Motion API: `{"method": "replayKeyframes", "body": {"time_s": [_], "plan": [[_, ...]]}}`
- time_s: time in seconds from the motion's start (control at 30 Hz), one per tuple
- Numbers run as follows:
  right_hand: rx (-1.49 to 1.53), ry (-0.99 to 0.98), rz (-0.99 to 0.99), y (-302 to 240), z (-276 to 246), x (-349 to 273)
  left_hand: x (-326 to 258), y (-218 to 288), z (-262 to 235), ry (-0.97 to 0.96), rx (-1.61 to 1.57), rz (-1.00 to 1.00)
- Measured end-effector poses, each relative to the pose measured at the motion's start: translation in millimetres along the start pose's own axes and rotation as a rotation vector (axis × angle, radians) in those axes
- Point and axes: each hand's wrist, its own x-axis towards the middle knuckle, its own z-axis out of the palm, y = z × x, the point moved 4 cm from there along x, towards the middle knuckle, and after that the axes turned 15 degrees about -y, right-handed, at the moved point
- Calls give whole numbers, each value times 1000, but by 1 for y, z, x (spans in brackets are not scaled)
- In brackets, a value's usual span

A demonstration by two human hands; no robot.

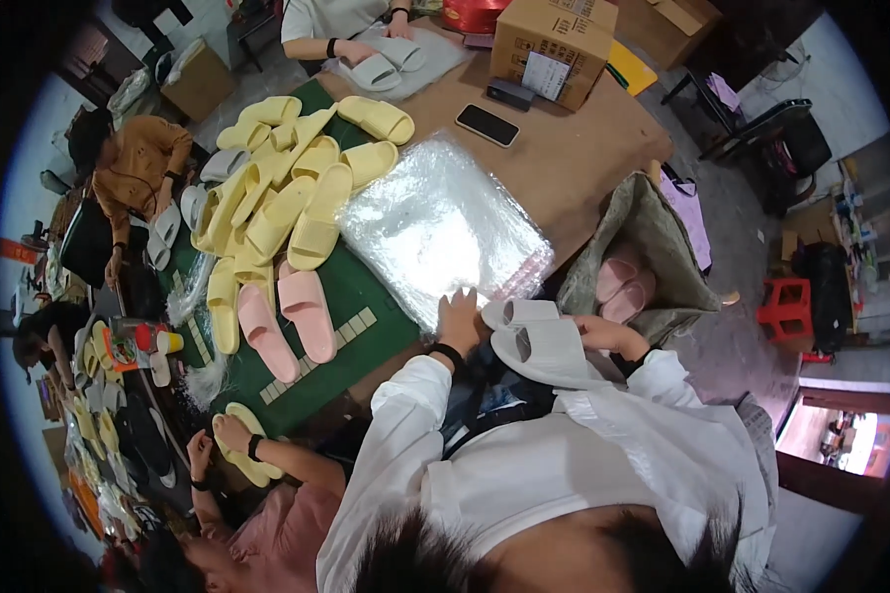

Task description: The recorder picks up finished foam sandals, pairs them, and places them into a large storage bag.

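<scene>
A pair of light grey slippers (pixel 554 346) is in my right hand (pixel 611 336), held just off the table's near edge with the fingers around one side. My left hand (pixel 459 320) rests on the near edge of a stack of clear plastic bags (pixel 435 222), its fingers stretched out over the film. The bags lie flat and shine with glare. Left of them, two pink slippers (pixel 308 311) lie on the green mat (pixel 366 341), beside a large heap of yellow slippers (pixel 277 222).
An open woven sack (pixel 603 232) with pink slippers (pixel 623 285) inside stands right of the table. A phone (pixel 488 126) and cardboard box (pixel 554 49) are on the far side. Co-workers handle slippers across the table and at left. A red stool (pixel 787 308) stands at right.
</scene>
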Motion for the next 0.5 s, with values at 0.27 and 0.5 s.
{"method": "replayKeyframes", "body": {"time_s": [0.27, 0.5], "plan": [[-22, -90, -92, 30, -32, -8, 0, -4, -4, 170, -255, 10], [-34, -195, 116, 54, -58, -30, -5, -5, -50, 259, -435, -172]]}}
